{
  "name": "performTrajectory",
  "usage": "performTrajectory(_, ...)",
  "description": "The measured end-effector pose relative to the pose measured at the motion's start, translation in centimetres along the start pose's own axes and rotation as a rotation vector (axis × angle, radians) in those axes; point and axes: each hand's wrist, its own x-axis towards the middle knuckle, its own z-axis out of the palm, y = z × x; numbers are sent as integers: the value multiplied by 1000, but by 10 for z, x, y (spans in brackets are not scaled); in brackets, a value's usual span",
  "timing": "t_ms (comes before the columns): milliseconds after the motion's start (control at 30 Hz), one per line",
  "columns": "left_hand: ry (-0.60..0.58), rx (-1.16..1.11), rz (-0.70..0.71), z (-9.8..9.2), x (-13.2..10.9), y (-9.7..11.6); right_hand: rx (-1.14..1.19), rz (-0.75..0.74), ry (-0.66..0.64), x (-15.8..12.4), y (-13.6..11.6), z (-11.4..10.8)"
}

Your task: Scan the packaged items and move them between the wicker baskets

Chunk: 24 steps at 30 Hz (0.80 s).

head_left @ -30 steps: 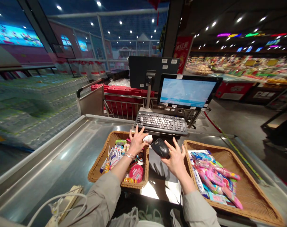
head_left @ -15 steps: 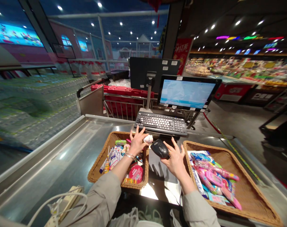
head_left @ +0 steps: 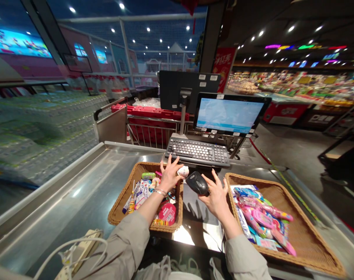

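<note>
The left hand (head_left: 168, 177) reaches over the far right edge of the left basket (head_left: 179, 218), its grip pinching a small white item (head_left: 183, 171) between thumb and fingertip while the other fingers fan out. So small a thing leaves room for little more than a tip hold, and this probably keeps most of its surface uncovered.

The right hand (head_left: 217, 196) has its grip closed on a black scanner (head_left: 197, 182), or what looks like one, thumb on the near side, with the other fingers spread. The scanner's left end sits just beside the white item; whether they touch, I cannot tell.

The 2 baskets seem set apart so that the hands can meet over the gap. The left basket holds mixed small goods, including a round red tub (head_left: 167, 214); the right basket (head_left: 307, 223) has pink and blue goods (head_left: 261, 217) heaped at its left side.

On the far side of the metal bench (head_left: 86, 182), the keyboard (head_left: 198, 151) lies below a lit screen (head_left: 228, 116) turned toward the person, presumably for easy reading. A power strip (head_left: 79, 252) lies near left.
</note>
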Motion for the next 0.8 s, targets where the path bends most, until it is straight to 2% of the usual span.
performTrajectory(467,-33,-56,51,3,10,17,-23,83,46,-10,14,-9)
performTrajectory(800,-80,-88,141,20,26,45,-53,207,131,-28,36,-21)
